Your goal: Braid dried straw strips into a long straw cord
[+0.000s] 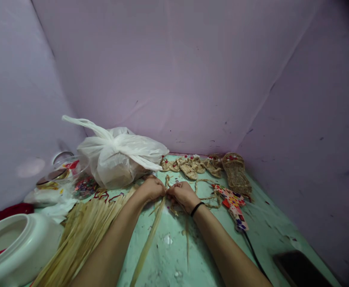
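My left hand (154, 187) and my right hand (183, 193) meet at the middle of the green table, both with fingers pinched. Between them is a pale dried-leaf strip (152, 235), whose long flat tail runs down toward me. A short braided end (167, 180) of the same fibre sticks up just beyond my fingertips. Right of my right hand, a thin braided cord (206, 198) lies in loose loops. Under my left forearm spreads a thick bundle of dried strips (83, 227). A black band circles my right wrist.
A knotted white plastic bag (117, 155) stands at the back left, near bags of beads (85, 186). Small woven slippers (189, 167) and a larger woven piece (237, 173) line the wall. A patterned glue gun (232, 205) lies right, a white pot (40, 247) left, a dark phone-like slab (301, 269) front right.
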Demonstrator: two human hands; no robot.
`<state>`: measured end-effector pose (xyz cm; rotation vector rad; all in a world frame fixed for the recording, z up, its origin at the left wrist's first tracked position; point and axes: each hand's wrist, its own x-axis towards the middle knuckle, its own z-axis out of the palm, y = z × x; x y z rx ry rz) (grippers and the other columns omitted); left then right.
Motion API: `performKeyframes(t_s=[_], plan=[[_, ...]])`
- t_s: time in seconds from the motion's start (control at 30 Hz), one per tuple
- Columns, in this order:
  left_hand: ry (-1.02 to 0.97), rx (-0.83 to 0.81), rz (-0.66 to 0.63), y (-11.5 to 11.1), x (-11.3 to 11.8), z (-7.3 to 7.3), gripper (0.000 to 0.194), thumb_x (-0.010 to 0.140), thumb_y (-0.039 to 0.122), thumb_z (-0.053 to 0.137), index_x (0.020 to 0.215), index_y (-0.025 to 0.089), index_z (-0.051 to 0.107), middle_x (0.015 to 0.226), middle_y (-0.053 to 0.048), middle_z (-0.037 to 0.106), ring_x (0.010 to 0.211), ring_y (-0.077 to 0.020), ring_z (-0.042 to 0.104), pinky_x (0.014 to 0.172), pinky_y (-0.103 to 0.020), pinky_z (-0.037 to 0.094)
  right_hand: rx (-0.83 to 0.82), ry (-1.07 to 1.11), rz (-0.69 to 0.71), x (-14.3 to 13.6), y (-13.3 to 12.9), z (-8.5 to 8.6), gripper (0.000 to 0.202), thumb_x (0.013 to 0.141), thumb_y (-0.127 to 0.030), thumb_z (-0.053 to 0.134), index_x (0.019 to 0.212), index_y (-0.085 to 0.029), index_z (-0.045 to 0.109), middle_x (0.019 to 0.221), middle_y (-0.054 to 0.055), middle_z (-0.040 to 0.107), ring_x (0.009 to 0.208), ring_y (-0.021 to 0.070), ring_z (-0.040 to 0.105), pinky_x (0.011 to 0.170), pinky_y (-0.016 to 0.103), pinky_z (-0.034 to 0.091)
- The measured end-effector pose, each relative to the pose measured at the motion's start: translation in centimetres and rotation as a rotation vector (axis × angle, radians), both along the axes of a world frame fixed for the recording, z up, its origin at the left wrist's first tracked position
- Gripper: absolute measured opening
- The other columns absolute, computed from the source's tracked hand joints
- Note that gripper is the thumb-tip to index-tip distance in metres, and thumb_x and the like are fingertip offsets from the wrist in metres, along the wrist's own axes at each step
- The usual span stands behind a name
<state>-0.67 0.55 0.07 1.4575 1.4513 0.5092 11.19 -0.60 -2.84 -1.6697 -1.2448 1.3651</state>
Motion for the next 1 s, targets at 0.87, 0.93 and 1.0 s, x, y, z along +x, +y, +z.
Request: performKeyframes(t_s=[0.87,0.93,1.0], plan=[[0.322,0.004,-0.119,-0.3,-2.8,2.9,0.011,0.057,0.021,0.054,0.059,0.013,0.06,0.042,0.0,0.049,0.037,-0.0095,0.041,0.04,-0.02,0.028,0.123,0.156,-0.088,-0.3,-0.6,0.4,0.016,0.053,-0.008,0.049,0.041,-0.014,0.042,0.032,-0.006,0.034,0.03,0.002,0.025,0.03,0.015,0.016],[0.431,0.148,-0.086,-1.2,-3.5,5.1,0.007,0.055,0.019,0.055,0.054,0.014,0.061,0.044,-0.001,0.051,0.044,-0.01,0.043,0.045,-0.02,0.028,0.103,0.147,-0.089,-0.3,-0.6,0.5,0.015,0.053,-0.008,0.049,0.041,-0.014,0.042,0.032,-0.006,0.035,0.029,0.0018,0.025,0.029,0.015,0.016],[0.554,0.259,-0.008,-2.1,-4.5,7.2,0.003,0.051,0.014,0.057,0.051,0.015,0.06,0.047,-0.001,0.051,0.051,-0.0118,0.046,0.049,-0.02,0.028,0.068,0.148,-0.096,-0.3,-0.6,0.6,0.014,0.053,-0.009,0.049,0.042,-0.015,0.043,0.033,-0.006,0.036,0.028,0.0022,0.026,0.028,0.015,0.017]])
